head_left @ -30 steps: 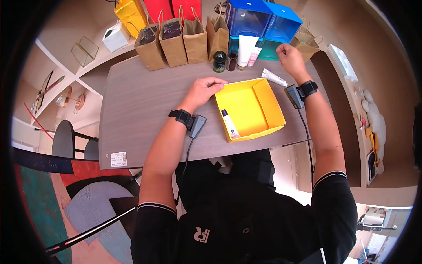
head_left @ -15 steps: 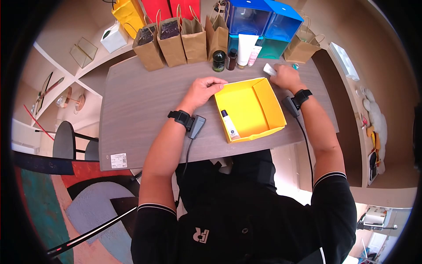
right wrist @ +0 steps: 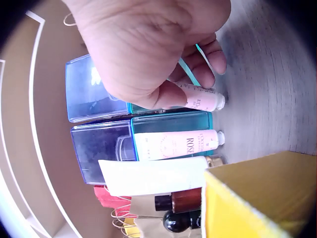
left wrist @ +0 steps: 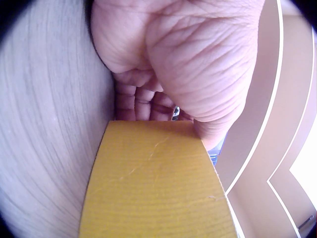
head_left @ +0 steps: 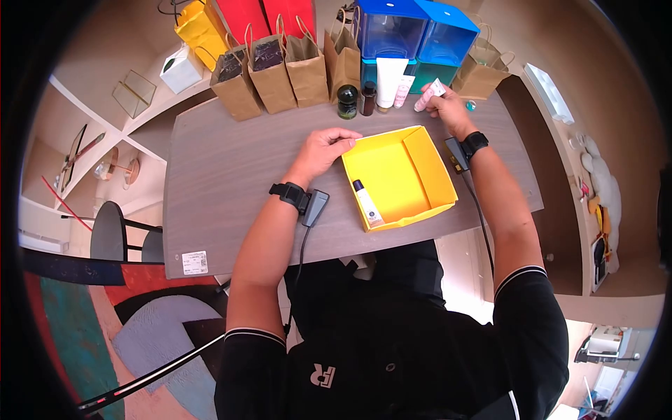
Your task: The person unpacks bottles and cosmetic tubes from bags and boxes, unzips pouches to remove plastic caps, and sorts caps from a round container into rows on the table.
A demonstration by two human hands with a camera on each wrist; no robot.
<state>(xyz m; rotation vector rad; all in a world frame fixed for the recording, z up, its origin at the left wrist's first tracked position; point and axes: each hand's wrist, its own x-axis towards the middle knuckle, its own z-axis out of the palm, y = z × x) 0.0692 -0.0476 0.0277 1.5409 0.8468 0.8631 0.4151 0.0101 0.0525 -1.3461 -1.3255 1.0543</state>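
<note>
Right hand's got a little pink tube, left hand is parked on the yellow box

The right hand (head_left: 445,106) has its fingers curled round a small pink cosmetic tube (right wrist: 198,96), held near the far edge of the table (head_left: 231,161), just in front of the blue organizer (head_left: 413,31). The left hand (head_left: 323,148) pinches the far-left corner of the yellow box (head_left: 399,175), fingers bent over the rim. One small bottle (head_left: 367,203) lies inside the box along its left wall. Other tubes and dark bottles (head_left: 355,99) stand by the organizer, brown paper bags (head_left: 280,66) to their left. That tube looks light, soft and squeezable, maybe a bit slick, so I'd say hold it mid-body, gently.
</note>
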